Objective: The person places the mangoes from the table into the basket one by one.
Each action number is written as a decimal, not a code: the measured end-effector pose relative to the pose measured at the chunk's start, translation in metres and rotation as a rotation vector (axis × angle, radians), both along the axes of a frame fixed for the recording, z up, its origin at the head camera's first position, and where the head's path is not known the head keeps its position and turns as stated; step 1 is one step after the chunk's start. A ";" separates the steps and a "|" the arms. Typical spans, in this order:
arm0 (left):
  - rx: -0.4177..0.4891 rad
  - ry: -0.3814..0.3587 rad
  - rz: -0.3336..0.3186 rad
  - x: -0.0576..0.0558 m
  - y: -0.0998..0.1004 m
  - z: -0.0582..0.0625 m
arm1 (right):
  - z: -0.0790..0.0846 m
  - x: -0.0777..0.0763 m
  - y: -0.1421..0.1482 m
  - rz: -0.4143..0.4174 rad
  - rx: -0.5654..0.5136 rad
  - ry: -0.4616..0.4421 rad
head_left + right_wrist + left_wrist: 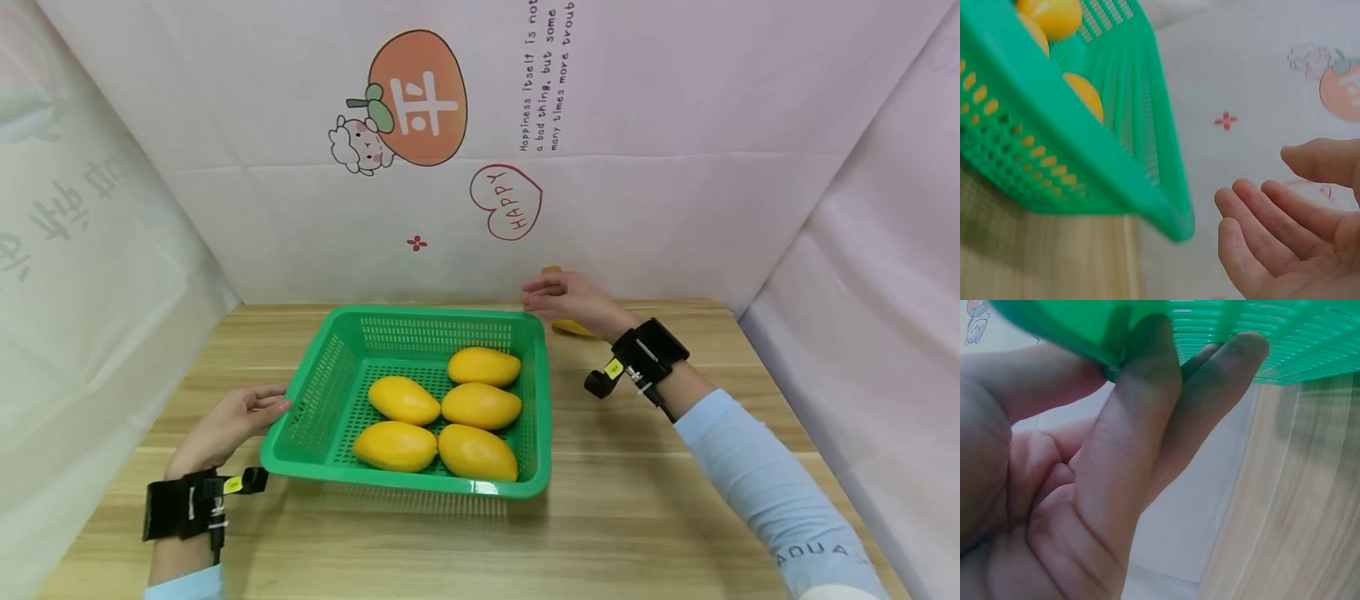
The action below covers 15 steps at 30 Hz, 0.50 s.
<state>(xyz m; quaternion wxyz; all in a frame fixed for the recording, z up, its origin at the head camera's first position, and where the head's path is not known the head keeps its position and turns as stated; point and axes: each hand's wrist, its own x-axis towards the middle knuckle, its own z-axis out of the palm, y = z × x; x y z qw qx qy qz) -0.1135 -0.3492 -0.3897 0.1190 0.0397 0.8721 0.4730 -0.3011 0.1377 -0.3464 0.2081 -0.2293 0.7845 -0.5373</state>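
A green plastic basket [405, 482] with slotted walls holds several yellow mangoes [480, 407]. Thumb and fingers of my left hand [228, 423] pinch its left rim, the fingers lying under the rim in the left wrist view, where the basket wall [1222, 319] fills the top. Just off the far right corner, my right hand [577, 302] is held with extended fingers and grips nothing. The right wrist view shows a gap between that hand [1297, 231] and the basket corner [1175, 222]. Behind the right hand is a yellow thing [573, 327], mostly hidden, its kind unclear.
Basket and yellow thing are on a wood-grain table [615, 517]. A white printed cloth [637, 208] hangs behind the table's far edge, with more white cloth [870, 275] along both sides. Each wrist wears a black strap with a small camera [651, 350].
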 end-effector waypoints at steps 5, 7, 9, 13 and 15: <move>0.029 -0.002 -0.001 -0.001 0.001 0.001 | -0.008 -0.010 0.014 -0.037 0.012 -0.018; 0.034 -0.005 -0.001 -0.001 0.001 0.002 | -0.010 -0.014 0.020 -0.052 0.019 -0.037; 0.038 -0.007 -0.001 -0.001 0.001 0.002 | -0.012 -0.016 0.025 -0.065 0.019 -0.061; 0.063 -0.011 -0.007 -0.001 0.001 0.002 | -0.017 -0.020 0.034 -0.089 0.023 -0.074; 0.074 -0.014 -0.010 -0.001 0.001 0.001 | -0.021 -0.023 0.038 -0.106 0.038 -0.064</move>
